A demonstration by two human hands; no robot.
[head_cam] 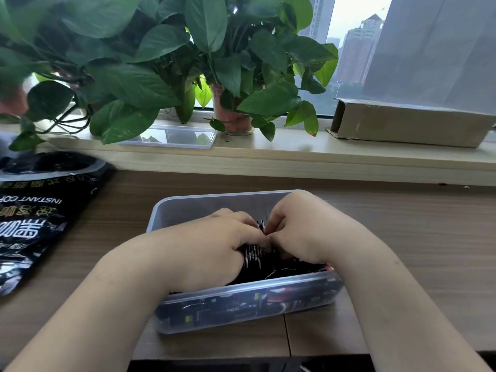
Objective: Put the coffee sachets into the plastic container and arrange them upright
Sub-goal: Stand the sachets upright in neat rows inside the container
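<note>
Plastic container (214, 204) sits on the tabletop (408, 226) at 6 o'clock in the head view, long side toward the person. Dark coffee sachets (252, 255) fill the near half. More show through the front wall, lying jumbled rather than standing. The far half, toward 12 o'clock, looks bare.

Both hands are inside the container.
- Left hand (212, 238): fingers curled round a bundle of sachets from the 9 o'clock side.
- Right hand (300, 228): fingers bent inward, pinching the same bundle from 3 o'clock. Fingertips are mostly hidden, so the exact hold is unclear.

Step in hand, as judged: gathering a bundle and setting it on end.

To do it well:
- square the sachets' edges between the palms before tipping them up
- stand the bundle against a wall so it has support
- keep one hand as a bookend while the other feeds in loose sachets
- work toward the bare 12 o'clock half and avoid crushing those lying underneath

Surroundings: opened instant coffee bag (40, 210) at 9 o'clock. On the windowsill (295, 154), a clear lid (174, 136) at 11 o'clock, potted plants (230, 76) at 12 and a cardboard box (402, 124) at 2.
</note>
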